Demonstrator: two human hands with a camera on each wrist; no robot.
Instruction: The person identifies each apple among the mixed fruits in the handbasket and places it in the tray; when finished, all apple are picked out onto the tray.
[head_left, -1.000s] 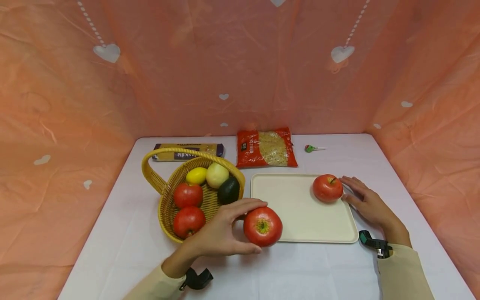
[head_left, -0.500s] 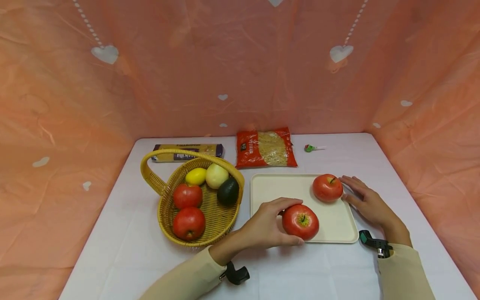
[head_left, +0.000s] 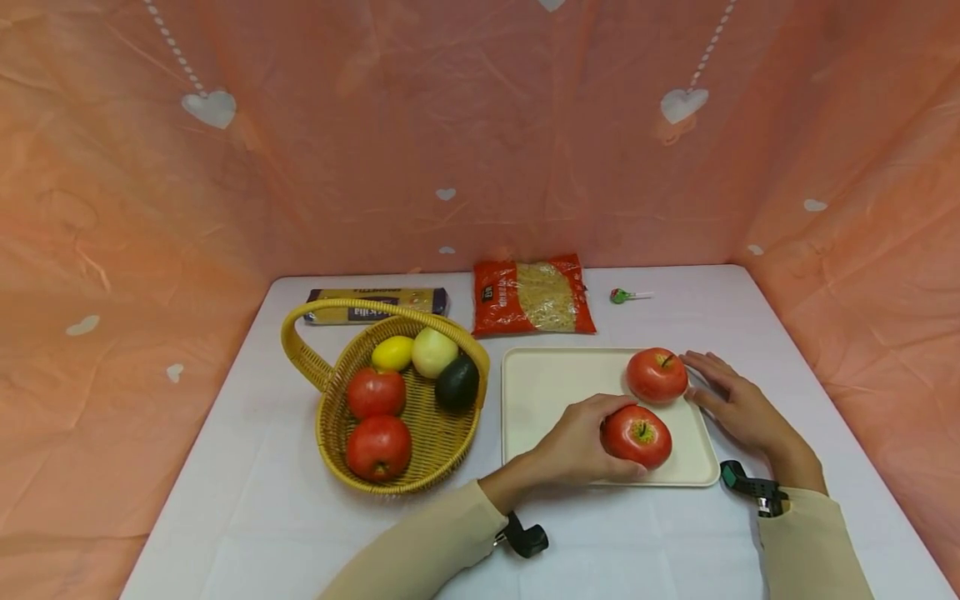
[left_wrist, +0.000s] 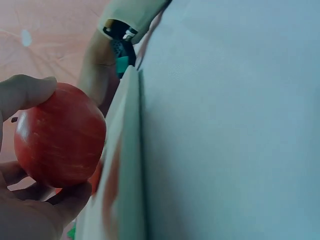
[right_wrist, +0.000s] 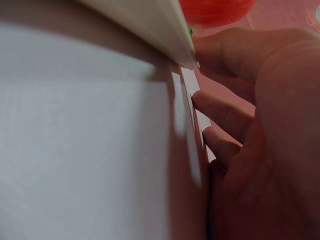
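Note:
My left hand (head_left: pixel 581 442) grips a red apple (head_left: pixel 637 437) over the front right part of the cream tray (head_left: pixel 555 375). Thumb and fingers wrap the sides of this apple (left_wrist: pixel 62 135) in the left wrist view. Just behind it a second red apple (head_left: pixel 657 374) sits on the tray, stem up. My right hand (head_left: pixel 742 412) rests at the tray's right edge, its fingers loosely extended next to that second apple and holding nothing. Seen from the right wrist, the thumb of the right hand (right_wrist: pixel 265 100) lies against the tray's rim (right_wrist: pixel 175 35).
Left of the tray stands a yellow wicker basket (head_left: pixel 435 437) with a tall handle. Inside are two red apples (head_left: pixel 378 447), a lemon (head_left: pixel 392 353), a pale round onion-like item (head_left: pixel 434 353) and an avocado (head_left: pixel 457 383). Behind lie spaghetti (head_left: pixel 375 306), bagged pasta (head_left: pixel 534 296) and a lollipop (head_left: pixel 630 295).
My left hand has carried its apple rightward from beside the basket to over the tray's front right, close to the other apple. The right hand has stayed in place.

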